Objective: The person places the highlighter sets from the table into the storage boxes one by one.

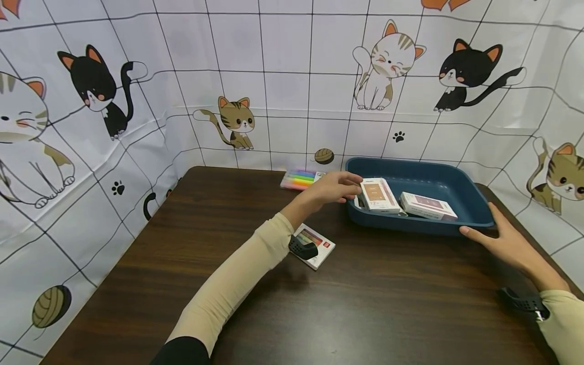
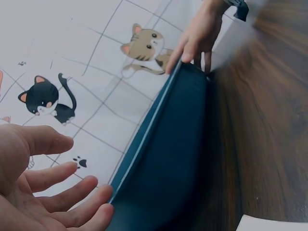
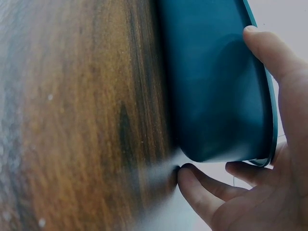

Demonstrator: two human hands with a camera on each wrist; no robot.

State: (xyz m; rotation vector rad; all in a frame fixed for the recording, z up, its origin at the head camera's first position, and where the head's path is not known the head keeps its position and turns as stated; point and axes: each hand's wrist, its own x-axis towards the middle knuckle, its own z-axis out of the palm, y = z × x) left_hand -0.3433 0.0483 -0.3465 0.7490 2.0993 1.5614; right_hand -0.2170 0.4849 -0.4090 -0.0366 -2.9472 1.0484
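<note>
A dark blue plastic bin stands at the back right of the table. Two small white boxes lie inside: one with an orange-brown panel at the left end, one with a purplish panel nearer the middle. My left hand is at the bin's left rim beside the first box, its fingers loosely spread and holding nothing in the left wrist view. At the front right corner my right hand grips the bin, with the thumb on the rim and the other fingers round the end.
Behind my left wrist lies a clear pack of bright coloured pens. A flat white box with a coloured picture lies on the dark wooden table, partly covered by the left wrist. A cat-print sheet hangs close behind the table.
</note>
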